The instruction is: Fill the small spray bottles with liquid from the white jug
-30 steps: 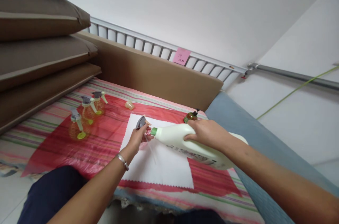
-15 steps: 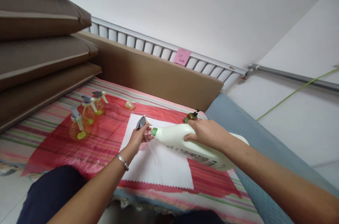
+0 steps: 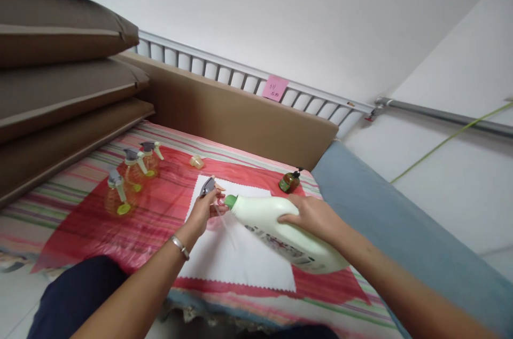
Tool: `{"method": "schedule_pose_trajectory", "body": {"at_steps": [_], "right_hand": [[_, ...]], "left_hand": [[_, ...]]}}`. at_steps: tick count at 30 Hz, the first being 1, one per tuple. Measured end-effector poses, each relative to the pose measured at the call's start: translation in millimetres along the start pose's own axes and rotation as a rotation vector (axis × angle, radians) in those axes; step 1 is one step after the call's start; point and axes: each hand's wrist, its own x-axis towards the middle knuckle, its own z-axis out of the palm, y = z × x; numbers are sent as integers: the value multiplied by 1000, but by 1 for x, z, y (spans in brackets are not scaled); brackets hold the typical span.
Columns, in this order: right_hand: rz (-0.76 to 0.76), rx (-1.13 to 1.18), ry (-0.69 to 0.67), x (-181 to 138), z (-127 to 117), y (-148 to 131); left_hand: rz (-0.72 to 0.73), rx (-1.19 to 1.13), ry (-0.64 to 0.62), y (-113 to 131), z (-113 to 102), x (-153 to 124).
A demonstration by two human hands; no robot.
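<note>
My right hand (image 3: pixel 315 217) grips a large white jug (image 3: pixel 276 227) with a green neck, tipped on its side with the neck pointing left. The neck meets a small clear spray bottle (image 3: pixel 214 216) that my left hand (image 3: pixel 204 210) holds above a white cloth (image 3: pixel 236 245). A grey trigger spray head (image 3: pixel 207 186) sticks up from between my left fingers, and its thin dip tube hangs down over the cloth. A metal bangle sits on my left wrist.
Three yellow spray bottles (image 3: pixel 130 173) with grey triggers stand at the left on a red plastic sheet (image 3: pixel 120 216) over a striped cover. A small pale cap (image 3: pixel 196 162) and a brown pump bottle (image 3: pixel 289 181) lie farther back. Brown cushions (image 3: pixel 60 61) stack on the left; a cardboard panel (image 3: pixel 240 115) stands behind.
The jug has tilted further, its base dropping toward me and its neck shifting slightly left and down to the small bottle. The brown pump bottle is now uncovered behind it.
</note>
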Motion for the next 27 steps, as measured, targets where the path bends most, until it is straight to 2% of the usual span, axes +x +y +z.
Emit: {"method": "schedule_pose_trajectory", "body": {"at_steps": [3,6,11,14,19,24,27], "right_hand": [[60,246,49,0,13,13],[182,476,162,5,20,29],[310,640,342,30,35,43],[348,762,449,60,57,41],[402,925,595,128,100,30],[447,1013,677,192,138,17],[523,1046,725,222,157,11]], "left_hand": [[-20,-17,-18,4,-5,0],[-50,-29,-20,8,-7,0],[-95,-26,-19,11,-8,-2],[-100,-40,-26,12,-8,-3],[-106,-52,-13,14,-6,-3],[-112,-96,-10,12,-7,0],[-97,-98,-18,11,-8,1]]}}
